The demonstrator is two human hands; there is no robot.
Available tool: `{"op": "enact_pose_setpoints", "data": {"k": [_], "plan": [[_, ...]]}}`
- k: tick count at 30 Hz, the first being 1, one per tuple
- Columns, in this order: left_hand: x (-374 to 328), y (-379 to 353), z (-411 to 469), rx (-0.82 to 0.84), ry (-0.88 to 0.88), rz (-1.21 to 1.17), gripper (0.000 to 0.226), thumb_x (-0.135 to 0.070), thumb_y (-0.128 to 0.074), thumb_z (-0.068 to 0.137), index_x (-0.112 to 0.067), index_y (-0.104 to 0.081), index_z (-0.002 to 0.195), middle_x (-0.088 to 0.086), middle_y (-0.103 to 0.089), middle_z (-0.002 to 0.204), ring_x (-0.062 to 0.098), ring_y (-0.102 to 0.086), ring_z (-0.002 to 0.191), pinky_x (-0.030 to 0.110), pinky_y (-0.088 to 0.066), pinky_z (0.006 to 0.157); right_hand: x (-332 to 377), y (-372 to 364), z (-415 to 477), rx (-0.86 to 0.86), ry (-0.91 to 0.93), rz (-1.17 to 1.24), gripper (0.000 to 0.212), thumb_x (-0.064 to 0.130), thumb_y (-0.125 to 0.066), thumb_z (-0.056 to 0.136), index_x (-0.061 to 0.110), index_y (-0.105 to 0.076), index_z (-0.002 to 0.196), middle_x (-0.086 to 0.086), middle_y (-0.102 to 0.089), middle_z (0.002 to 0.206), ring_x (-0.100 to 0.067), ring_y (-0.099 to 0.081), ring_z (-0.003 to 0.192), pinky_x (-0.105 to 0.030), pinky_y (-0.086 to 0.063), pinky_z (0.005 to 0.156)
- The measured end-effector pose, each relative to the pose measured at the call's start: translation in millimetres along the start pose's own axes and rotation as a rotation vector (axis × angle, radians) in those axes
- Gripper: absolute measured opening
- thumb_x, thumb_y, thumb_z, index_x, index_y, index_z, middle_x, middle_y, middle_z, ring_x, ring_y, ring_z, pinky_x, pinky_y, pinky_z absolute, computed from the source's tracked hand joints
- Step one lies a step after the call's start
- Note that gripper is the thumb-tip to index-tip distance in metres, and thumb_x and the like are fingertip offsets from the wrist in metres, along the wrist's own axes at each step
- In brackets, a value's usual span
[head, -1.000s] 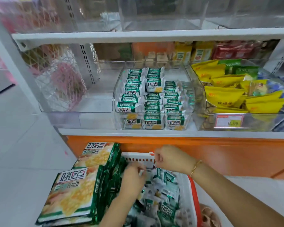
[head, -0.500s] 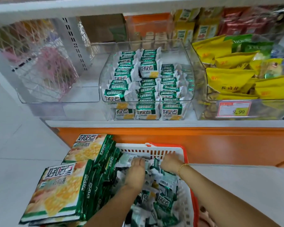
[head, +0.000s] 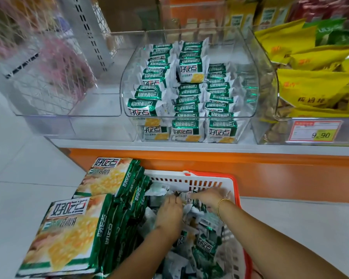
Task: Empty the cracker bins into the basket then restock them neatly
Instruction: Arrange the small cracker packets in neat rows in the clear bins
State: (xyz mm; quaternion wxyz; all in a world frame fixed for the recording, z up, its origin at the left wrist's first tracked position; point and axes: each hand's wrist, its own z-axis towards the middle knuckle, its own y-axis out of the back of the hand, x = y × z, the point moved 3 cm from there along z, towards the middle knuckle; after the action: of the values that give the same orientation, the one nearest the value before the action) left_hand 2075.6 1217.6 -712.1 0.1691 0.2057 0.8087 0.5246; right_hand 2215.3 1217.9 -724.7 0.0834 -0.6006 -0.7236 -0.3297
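Observation:
A white basket with an orange rim (head: 233,183) stands on the floor below the shelf, full of small loose green-and-white cracker packets (head: 205,241). Both hands are down in that pile at the basket's far end. My left hand (head: 169,213) has its fingers curled into the packets. My right hand (head: 209,197), blurred, meets it from the right and pinches a packet between them. On the shelf above, the middle clear bin (head: 248,63) holds three neat rows of the same packets (head: 187,93). The clear bin to its left (head: 69,113) has nothing in it.
Large green cracker bags (head: 69,228) are stacked on the basket's left side. A bin of yellow snack bags (head: 314,81) with a price tag (head: 315,131) sits at the right. An orange shelf base (head: 270,170) runs behind the basket. White floor tiles lie to the left.
The view has dropped and moved closer to the basket. Both hands have gone from the basket's rim down into the loose packets and come together at its far end.

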Motion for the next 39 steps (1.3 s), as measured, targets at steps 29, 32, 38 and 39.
{"op": "enact_pose_setpoints", "data": {"k": [29,32,38,39], "plan": [[-6.3,91.4,-89.8,0.129,0.179,-2.237,0.028,-0.023,-0.057,0.092,-0.006,-0.059,0.114,0.012,-0.065,0.112,0.03,-0.064,0.107,0.034,-0.059,0.079,76.1,65.9,-146.4,0.178,0.539,-0.134,0.071,0.064,-0.071,0.072,-0.006,-0.064,0.083,-0.021,-0.055,0.075,-0.018,-0.06,0.069,-0.018,-0.049,0.065],[-6.4,102.2,-95.2,0.036,0.127,-2.188,0.033,-0.015,-0.064,0.088,-0.002,-0.059,0.118,0.008,-0.061,0.119,0.023,-0.063,0.11,0.036,-0.057,0.084,87.5,74.5,-164.2,0.177,0.571,-0.123,0.041,0.042,-0.073,0.08,0.002,-0.064,0.081,-0.005,-0.044,0.07,-0.009,-0.057,0.065,-0.022,-0.056,0.065],[-4.0,110.5,-104.1,-0.08,0.162,-2.158,0.014,-0.002,-0.06,0.089,-0.001,-0.058,0.104,0.005,-0.061,0.107,0.019,-0.062,0.102,0.04,-0.051,0.094,89.6,96.4,-169.7,0.212,0.568,0.207,0.067,0.039,-0.081,0.056,0.003,-0.068,0.111,-0.005,-0.06,0.129,-0.014,-0.054,0.121,-0.024,-0.056,0.069],[-3.0,109.3,-103.9,-0.095,0.17,-2.16,0.014,-0.002,-0.06,0.09,-0.002,-0.058,0.104,0.005,-0.057,0.111,0.022,-0.057,0.109,0.041,-0.051,0.095,89.0,97.3,-168.9,0.209,0.577,0.27,0.077,0.04,-0.081,0.052,0.001,-0.066,0.116,-0.008,-0.057,0.133,-0.017,-0.052,0.124,-0.025,-0.057,0.07]]}}
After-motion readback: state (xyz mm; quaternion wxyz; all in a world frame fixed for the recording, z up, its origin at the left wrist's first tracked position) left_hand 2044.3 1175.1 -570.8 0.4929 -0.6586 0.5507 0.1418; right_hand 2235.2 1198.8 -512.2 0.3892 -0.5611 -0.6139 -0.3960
